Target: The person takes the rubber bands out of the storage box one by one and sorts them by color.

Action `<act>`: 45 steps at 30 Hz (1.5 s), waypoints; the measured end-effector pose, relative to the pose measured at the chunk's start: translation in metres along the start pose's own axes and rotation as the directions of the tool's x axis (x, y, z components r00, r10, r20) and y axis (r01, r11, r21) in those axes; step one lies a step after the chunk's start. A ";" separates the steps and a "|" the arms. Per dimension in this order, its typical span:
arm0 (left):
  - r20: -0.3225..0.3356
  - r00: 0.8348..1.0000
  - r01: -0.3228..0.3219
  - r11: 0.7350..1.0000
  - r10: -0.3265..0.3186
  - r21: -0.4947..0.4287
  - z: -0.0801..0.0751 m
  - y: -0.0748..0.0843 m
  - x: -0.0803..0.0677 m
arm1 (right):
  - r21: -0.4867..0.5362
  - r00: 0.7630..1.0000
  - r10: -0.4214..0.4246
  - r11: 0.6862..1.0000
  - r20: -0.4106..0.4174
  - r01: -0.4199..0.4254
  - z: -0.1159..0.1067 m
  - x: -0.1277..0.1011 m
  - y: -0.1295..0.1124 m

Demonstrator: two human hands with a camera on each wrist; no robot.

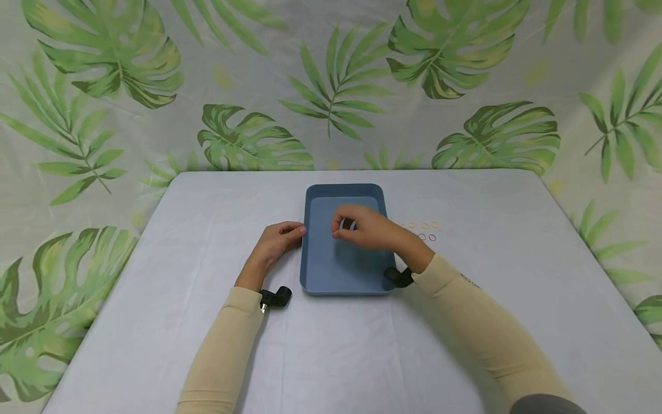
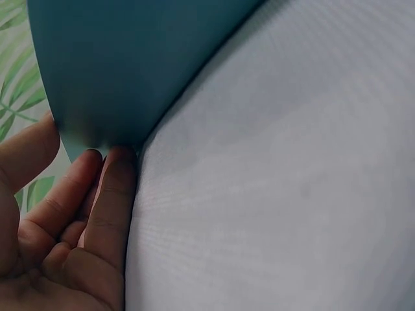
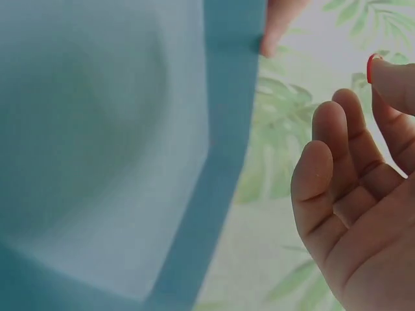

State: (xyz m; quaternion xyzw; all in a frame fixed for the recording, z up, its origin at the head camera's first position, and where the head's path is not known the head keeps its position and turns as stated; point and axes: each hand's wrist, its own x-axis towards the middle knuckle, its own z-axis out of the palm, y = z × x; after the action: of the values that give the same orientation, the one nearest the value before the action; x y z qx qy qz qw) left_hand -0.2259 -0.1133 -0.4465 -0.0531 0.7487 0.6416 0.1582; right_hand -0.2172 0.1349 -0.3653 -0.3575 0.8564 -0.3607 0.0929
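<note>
A shallow blue tray (image 1: 320, 267) lies on the white-covered table, its long side running away from me. Above its middle my right hand (image 1: 364, 227) pinches a small red rubber band (image 3: 370, 68) between thumb and forefinger; the other fingers are loosely bent. The band is too small to make out in the head view. Against the tray's left outer wall rest the fingertips of my left hand (image 1: 276, 241), with the thumb near the rim. In the left wrist view its fingers (image 2: 110, 207) touch the wall low down, close to the cloth.
Right of the tray lie several small orange rubber bands (image 1: 425, 225) in a row, with red ones (image 1: 432, 237) in front of them. My right forearm partly covers these rows. A leaf-patterned curtain (image 1: 341, 75) hangs behind the table (image 1: 336, 356).
</note>
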 end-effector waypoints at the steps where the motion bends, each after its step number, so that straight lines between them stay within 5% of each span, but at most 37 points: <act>1: 0.001 1.000 0.001 1.000 -0.001 -0.001 0.000 0.000 0.000 | -0.008 1.000 -0.011 1.000 -0.008 0.011 -0.004 -0.004 -0.001; 10: -0.008 1.000 0.007 1.000 -0.007 -0.007 0.000 0.001 0.000 | -0.039 0.999 -0.021 0.999 -0.045 0.019 -0.034 -0.035 0.008; 17: -0.005 1.000 0.005 1.000 -0.005 0.004 0.001 -0.002 0.000 | -0.050 0.991 0.097 0.994 -0.095 -0.102 -0.049 -0.072 0.035; 23: -0.002 1.000 0.006 1.000 -0.006 0.012 0.003 -0.005 0.000 | -0.091 0.955 0.262 0.957 -0.142 -0.276 -0.061 -0.113 0.067; 31: -0.008 1.000 -0.009 1.000 0.009 -0.004 0.001 -0.001 0.000 | -0.172 0.906 0.359 0.900 -0.225 -0.400 -0.082 -0.153 0.099; 36: -0.008 1.000 -0.009 1.000 0.009 0.002 0.001 0.000 0.000 | -0.165 0.875 0.409 0.874 -0.258 -0.457 -0.087 -0.164 0.114; 45: -0.010 1.000 -0.013 1.000 0.013 0.006 0.000 -0.003 0.001 | -0.189 0.885 0.383 0.880 -0.265 -0.437 -0.084 -0.154 0.125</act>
State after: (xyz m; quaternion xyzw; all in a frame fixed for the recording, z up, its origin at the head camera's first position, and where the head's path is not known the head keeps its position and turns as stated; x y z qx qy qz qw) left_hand -0.2254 -0.1135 -0.4499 -0.0510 0.7516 0.6402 0.1504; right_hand -0.2080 0.3466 -0.4054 -0.1336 0.9553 -0.2624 0.0276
